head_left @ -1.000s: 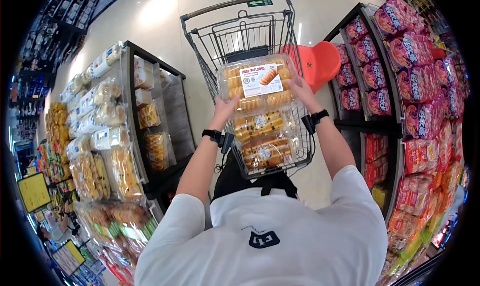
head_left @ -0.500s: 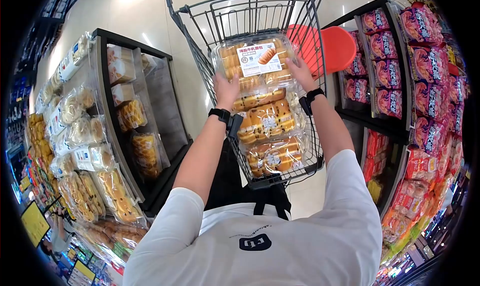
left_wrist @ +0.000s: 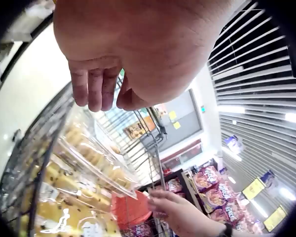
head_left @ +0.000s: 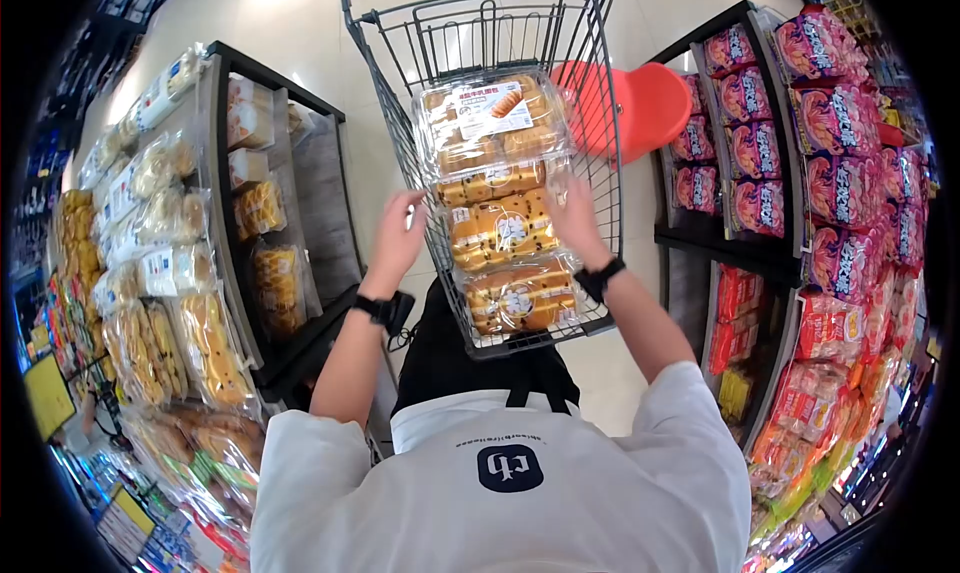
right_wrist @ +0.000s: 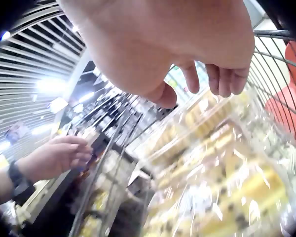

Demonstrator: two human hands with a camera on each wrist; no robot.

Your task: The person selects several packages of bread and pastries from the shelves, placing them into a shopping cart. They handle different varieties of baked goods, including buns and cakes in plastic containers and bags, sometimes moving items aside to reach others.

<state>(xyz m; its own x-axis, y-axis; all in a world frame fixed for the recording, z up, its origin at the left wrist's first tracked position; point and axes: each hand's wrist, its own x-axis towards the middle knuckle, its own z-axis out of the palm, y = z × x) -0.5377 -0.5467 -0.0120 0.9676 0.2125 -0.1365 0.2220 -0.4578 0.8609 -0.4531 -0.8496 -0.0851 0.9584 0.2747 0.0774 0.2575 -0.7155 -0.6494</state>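
A clear plastic box of bread rolls [head_left: 495, 118] with a white label lies in the shopping cart [head_left: 545, 344], towards its far end. Nearer the body are bagged, dark-dotted loaves, a middle bread pack [head_left: 490, 235] and a front bread pack [head_left: 520, 298]. Beside the cart's left rail hovers my left hand [head_left: 400, 231], fingers loosely bent around nothing. My right hand [head_left: 575, 218] is over the cart's right side, close by the middle pack. In the right wrist view its relaxed fingers [right_wrist: 226, 81] hang above the bread packaging with nothing in them.
On the left stands a dark-framed shelf [head_left: 280, 83] of bagged bread. Another shelf [head_left: 800, 291] to the right holds pink noodle packs [head_left: 840, 183] and red packages [head_left: 835, 323]. A red plastic seat-like object [head_left: 650, 113] sits just beyond the cart's right side.
Both hands held the box of rolls over the cart earlier. They have let go and drawn back towards the body, the left one moving out past the rail. The box stays in the cart.
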